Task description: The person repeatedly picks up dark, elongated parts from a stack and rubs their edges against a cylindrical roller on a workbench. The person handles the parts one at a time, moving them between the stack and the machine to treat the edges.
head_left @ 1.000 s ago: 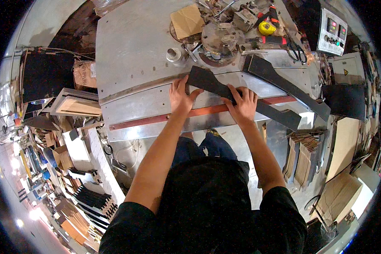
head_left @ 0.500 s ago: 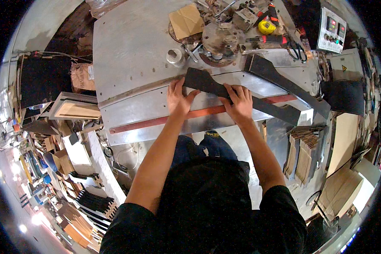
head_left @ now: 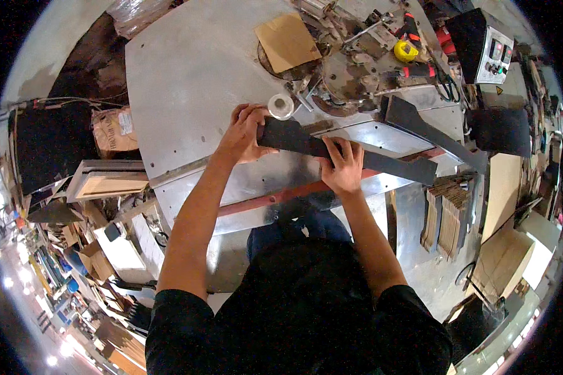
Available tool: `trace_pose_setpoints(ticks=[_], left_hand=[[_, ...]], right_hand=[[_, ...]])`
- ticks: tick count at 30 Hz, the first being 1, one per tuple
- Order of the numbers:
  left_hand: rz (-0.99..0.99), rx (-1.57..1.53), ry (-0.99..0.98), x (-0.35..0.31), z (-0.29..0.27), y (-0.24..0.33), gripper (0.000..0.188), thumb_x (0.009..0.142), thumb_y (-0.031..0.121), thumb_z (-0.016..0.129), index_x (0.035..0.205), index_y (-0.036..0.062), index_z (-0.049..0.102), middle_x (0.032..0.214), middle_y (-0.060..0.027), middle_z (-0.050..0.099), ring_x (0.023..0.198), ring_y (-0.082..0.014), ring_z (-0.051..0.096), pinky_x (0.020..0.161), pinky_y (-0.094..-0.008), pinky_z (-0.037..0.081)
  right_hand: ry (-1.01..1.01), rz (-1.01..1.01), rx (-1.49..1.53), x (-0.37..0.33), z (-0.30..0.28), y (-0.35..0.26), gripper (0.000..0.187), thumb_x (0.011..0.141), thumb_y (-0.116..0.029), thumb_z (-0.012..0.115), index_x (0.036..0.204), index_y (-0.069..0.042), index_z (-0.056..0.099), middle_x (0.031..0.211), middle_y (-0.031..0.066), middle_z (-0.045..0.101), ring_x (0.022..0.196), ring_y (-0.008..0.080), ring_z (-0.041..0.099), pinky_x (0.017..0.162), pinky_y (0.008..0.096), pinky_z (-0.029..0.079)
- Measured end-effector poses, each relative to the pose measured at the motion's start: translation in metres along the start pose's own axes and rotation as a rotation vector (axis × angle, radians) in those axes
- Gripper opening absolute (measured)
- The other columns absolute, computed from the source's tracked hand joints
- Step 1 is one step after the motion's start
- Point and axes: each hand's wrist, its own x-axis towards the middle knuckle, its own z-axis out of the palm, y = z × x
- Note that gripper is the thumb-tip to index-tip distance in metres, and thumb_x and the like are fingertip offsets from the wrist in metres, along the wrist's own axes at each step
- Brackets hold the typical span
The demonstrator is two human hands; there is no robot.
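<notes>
A long dark-faced shaped board point(head_left: 391, 165) lies across the metal work table, wide at its left end and narrow towards the right. My left hand point(head_left: 241, 139) is closed around the wide end, thumb on the near side. Over the middle of the board my right hand point(head_left: 343, 169) is curled, fingers on its upper face. Just beyond the left end stands a white roller-like cylinder point(head_left: 281, 107); whether the board touches it I cannot tell. A second dark board point(head_left: 428, 131) of similar shape rests farther right. Along the table's near side runs a reddish strip point(head_left: 275, 200).
Beyond the boards are a cardboard piece point(head_left: 288, 42), greasy machine parts point(head_left: 350, 78), a yellow tape measure point(head_left: 406, 51) and red-handled tools point(head_left: 418, 71). A control box point(head_left: 495, 56) stands at the far right. Stacked shaped boards point(head_left: 444, 215) are below the table's right side.
Both hands have slid the board leftwards along the table, bringing its wide end close to the white cylinder. The whole view has also shifted and turned slightly.
</notes>
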Motion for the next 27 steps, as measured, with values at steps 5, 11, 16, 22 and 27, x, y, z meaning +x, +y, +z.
trace_pose_setpoints(ticks=[5,11,16,22,27], left_hand=[[-0.021,-0.131,-0.048,-0.004,-0.011,-0.026,0.106,0.063,0.034,0.110,0.149,0.0182,0.051,0.150,-0.0134,0.061,0.153,-0.0356,0.051,0.138,-0.0570,0.021],[0.084,-0.239,-0.010,-0.002,-0.020,-0.046,0.096,0.065,0.036,0.108,0.142,0.0146,0.053,0.145,-0.0129,0.066,0.142,-0.0379,0.060,0.133,-0.0613,0.028],[0.331,-0.129,-0.009,0.042,-0.009,-0.032,0.075,0.070,0.048,0.104,0.114,0.0043,0.062,0.143,-0.0217,0.067,0.137,-0.0461,0.061,0.121,-0.0616,0.046],[0.553,-0.045,-0.012,0.060,-0.005,-0.055,0.062,0.079,0.057,0.097,0.100,0.0071,0.065,0.140,-0.0242,0.069,0.134,-0.0487,0.064,0.119,-0.0587,0.051],[0.735,0.040,-0.117,0.058,-0.003,-0.073,0.044,0.092,0.044,0.089,0.103,0.0094,0.063,0.135,-0.0185,0.070,0.135,-0.0465,0.064,0.117,-0.0584,0.055]], right_hand=[[0.056,0.033,-0.046,0.000,0.019,-0.027,0.059,0.085,-0.027,0.089,0.141,-0.016,0.077,0.132,0.0100,0.070,0.119,0.0399,0.062,0.106,0.0563,0.050],[0.017,0.084,-0.061,0.007,0.033,-0.049,0.057,0.086,-0.024,0.085,0.142,-0.015,0.076,0.132,0.0113,0.069,0.120,0.0404,0.062,0.106,0.0573,0.050],[0.092,0.131,-0.030,0.025,0.051,-0.066,0.058,0.082,-0.023,0.088,0.136,-0.010,0.070,0.131,0.0183,0.066,0.120,0.0417,0.062,0.107,0.0573,0.048],[0.125,0.184,-0.095,0.033,0.070,-0.066,0.058,0.080,-0.022,0.093,0.124,-0.010,0.058,0.132,0.0212,0.059,0.123,0.0436,0.054,0.109,0.0591,0.043],[0.144,0.167,-0.040,0.040,0.086,-0.077,0.059,0.080,-0.023,0.096,0.122,-0.011,0.056,0.135,0.0207,0.055,0.124,0.0435,0.049,0.106,0.0609,0.042]])
